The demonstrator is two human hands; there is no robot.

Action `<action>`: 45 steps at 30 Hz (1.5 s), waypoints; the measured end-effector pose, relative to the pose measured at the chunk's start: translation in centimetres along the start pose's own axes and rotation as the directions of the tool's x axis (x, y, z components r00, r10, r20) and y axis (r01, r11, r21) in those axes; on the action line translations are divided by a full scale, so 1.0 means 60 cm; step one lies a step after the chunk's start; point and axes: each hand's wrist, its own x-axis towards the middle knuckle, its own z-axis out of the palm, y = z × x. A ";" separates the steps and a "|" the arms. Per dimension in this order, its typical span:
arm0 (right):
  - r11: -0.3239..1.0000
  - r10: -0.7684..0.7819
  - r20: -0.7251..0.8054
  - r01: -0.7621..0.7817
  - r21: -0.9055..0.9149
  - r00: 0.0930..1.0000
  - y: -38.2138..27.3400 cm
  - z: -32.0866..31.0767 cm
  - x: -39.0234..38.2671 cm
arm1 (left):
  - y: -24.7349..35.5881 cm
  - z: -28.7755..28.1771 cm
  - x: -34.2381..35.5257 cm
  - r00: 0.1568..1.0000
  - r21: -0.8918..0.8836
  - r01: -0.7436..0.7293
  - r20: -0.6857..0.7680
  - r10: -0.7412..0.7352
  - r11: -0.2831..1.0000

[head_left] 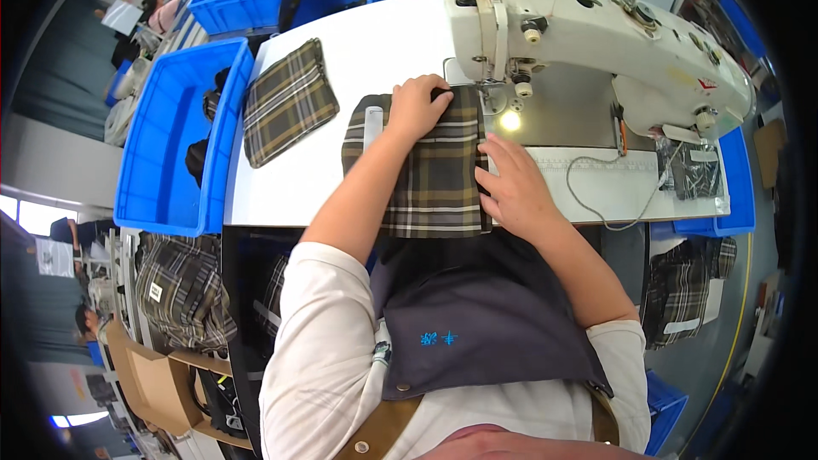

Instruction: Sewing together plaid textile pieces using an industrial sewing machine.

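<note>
A plaid fabric piece (426, 175) in dark olive, black and white lies on the white sewing table, its right edge along the sewing machine's needle area. On its far part rests my left hand (416, 108), thumb and bent fingers closed on the cloth near the dark far edge. My right hand (518, 192) lies at the fabric's right edge, fingers apart and fingertips touching it. A white strip (373, 126) sits on the fabric's left part. The white sewing machine (588, 21) stands just beyond, its lamp (509, 120) lit beside the needle.
Another plaid piece (291, 102) lies at the table's left, beside a blue bin (162, 140) with dark items. Right of my hand are a ruler (588, 160), a grey cord (579, 196), orange-handled snips (622, 132) and a clear packet (692, 169). Plaid cloth (183, 290) hangs at lower left.
</note>
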 end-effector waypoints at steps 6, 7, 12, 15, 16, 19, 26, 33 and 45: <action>0.985 -0.149 0.101 0.157 -0.077 0.984 0.010 -0.006 -0.002 | 0.019 0.011 -0.043 0.978 0.032 -0.130 -0.158 0.134 0.991; 0.977 -0.193 0.135 0.203 -0.061 0.972 0.013 -0.001 -0.004 | 0.020 0.008 -0.046 0.974 -0.052 -0.180 -0.150 0.170 0.982; 0.988 -0.150 0.111 0.154 -0.028 0.982 0.012 0.006 -0.012 | 0.040 0.001 -0.033 0.980 0.031 -0.149 -0.126 0.152 0.988; 0.990 -0.130 0.113 0.135 -0.041 0.985 0.012 0.006 -0.014 | 0.046 0.002 -0.016 0.997 0.068 -0.050 -0.057 0.054 0.996; 0.991 -0.119 0.114 0.125 -0.045 0.986 0.012 0.007 -0.014 | 0.046 0.003 -0.013 0.999 0.063 -0.006 -0.038 0.009 0.998; 0.996 -0.094 0.060 0.094 0.011 0.994 0.014 0.014 -0.017 | 0.051 0.001 -0.005 0.997 0.071 0.072 0.012 -0.074 0.995; 0.997 -0.078 0.053 0.077 0.019 0.996 0.016 0.015 -0.015 | 0.046 0.000 0.005 0.995 0.041 0.095 0.037 -0.096 0.995; 0.998 -0.067 0.079 0.068 -0.006 0.995 0.015 0.013 -0.013 | 0.035 0.015 0.003 1.000 0.014 0.014 -0.024 -0.014 1.000; 0.999 -0.037 0.171 0.041 -0.020 0.985 -0.007 -0.012 -0.044 | 0.086 0.033 -0.082 0.922 0.174 -0.378 -0.011 0.386 0.909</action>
